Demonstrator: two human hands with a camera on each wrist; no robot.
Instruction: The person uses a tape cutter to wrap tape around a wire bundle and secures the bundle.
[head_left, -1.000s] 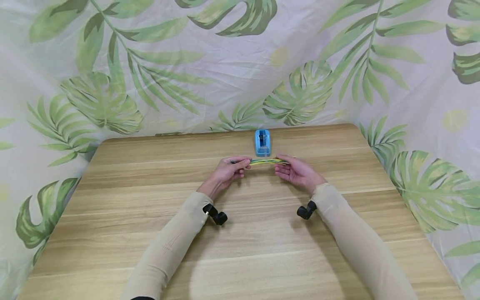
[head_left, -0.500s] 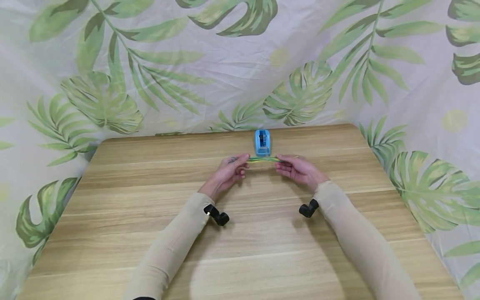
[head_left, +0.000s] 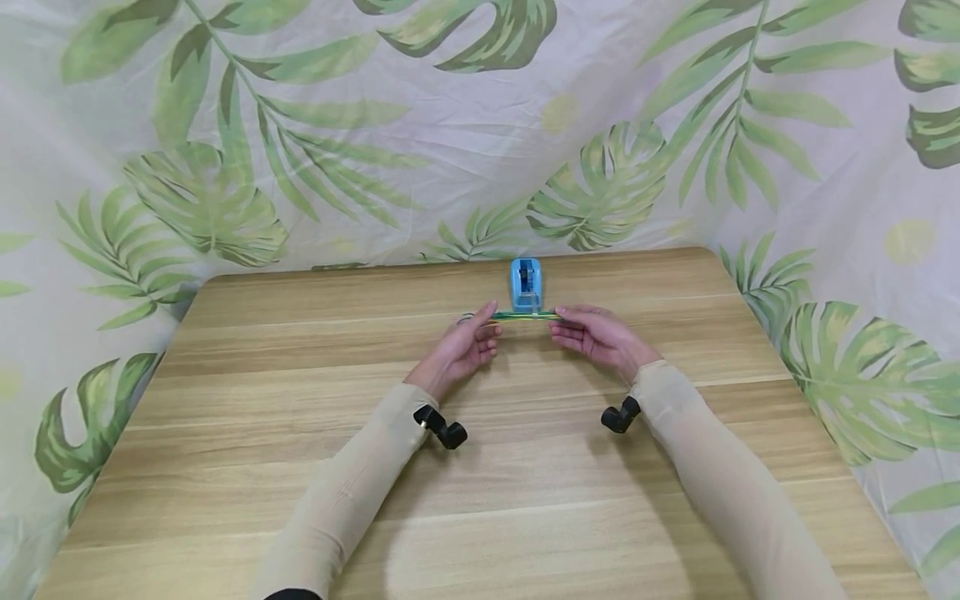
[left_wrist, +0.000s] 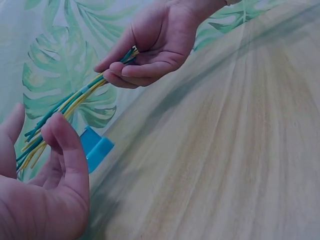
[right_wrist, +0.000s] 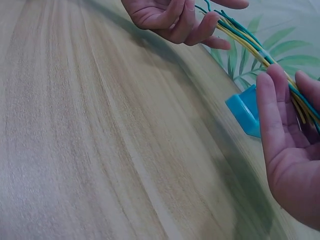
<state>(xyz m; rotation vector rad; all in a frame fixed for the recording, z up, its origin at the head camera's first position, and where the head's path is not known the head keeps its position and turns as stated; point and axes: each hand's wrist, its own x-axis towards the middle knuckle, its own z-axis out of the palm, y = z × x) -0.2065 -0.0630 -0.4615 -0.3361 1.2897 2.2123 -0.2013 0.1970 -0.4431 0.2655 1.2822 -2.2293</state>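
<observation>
A bundle of thin green and yellow wires [head_left: 522, 316] spans the gap between my two hands, just in front of a blue tape dispenser [head_left: 527, 285]. My right hand [head_left: 596, 335] pinches its right end between thumb and fingertips. At the other end, my left hand [head_left: 463, 343] has the thumb raised apart, while the fingers lie loosely under the wires. The left wrist view shows loose wire ends [left_wrist: 31, 150] fanning out between that thumb and the fingers. A clear, shiny strip [head_left: 535, 307] shows between the dispenser's front and the bundle.
The wood-grain table [head_left: 510, 500] stretches out below both forearms, its back edge close behind the dispenser. A leaf-print cloth [head_left: 465, 125] hangs behind and along the sides. A small black camera [head_left: 452, 434] sits on the left wrist, another [head_left: 619, 415] on the right.
My left thumb has lifted off the wires, and the left hand has shifted slightly right. The bundle has moved a little back toward the dispenser. My right hand keeps its pinch.
</observation>
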